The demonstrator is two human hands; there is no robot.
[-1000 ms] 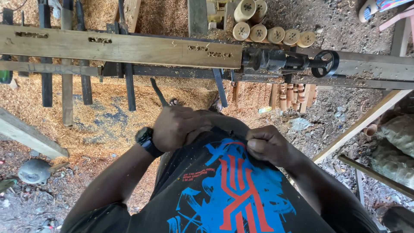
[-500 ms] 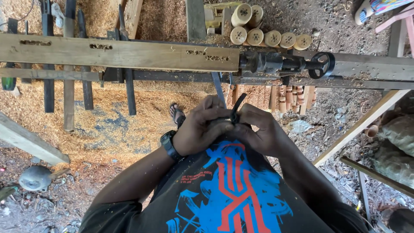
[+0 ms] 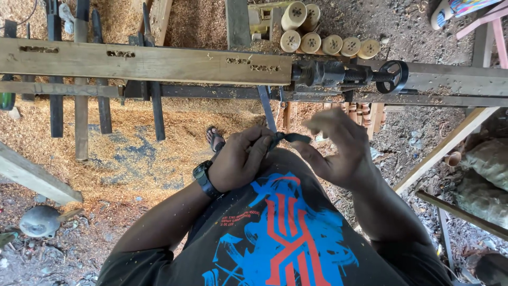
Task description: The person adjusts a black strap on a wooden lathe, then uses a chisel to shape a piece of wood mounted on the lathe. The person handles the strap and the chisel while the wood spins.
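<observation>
I look down over my black shirt with a blue and red print (image 3: 280, 233). My left hand (image 3: 241, 159), a black watch (image 3: 203, 179) on its wrist, is closed on one end of a short dark band (image 3: 290, 137). My right hand (image 3: 338, 148) is raised and motion-blurred, with its thumb and fingers at the band's other end. The band stretches between both hands in front of my belly. Just beyond them lies a long wooden lathe bed (image 3: 143, 61).
A metal tailstock with a black handwheel (image 3: 394, 77) sits on the lathe at right. Several turned wooden pieces (image 3: 328, 45) lie behind it. Sawdust (image 3: 132, 143) covers the ground, and my sandalled foot (image 3: 214, 139) shows below the bed. Planks lean at right (image 3: 450, 143).
My hands have lifted from my waist and drawn apart. The dark band now shows stretched between them, and the right hand has risen higher.
</observation>
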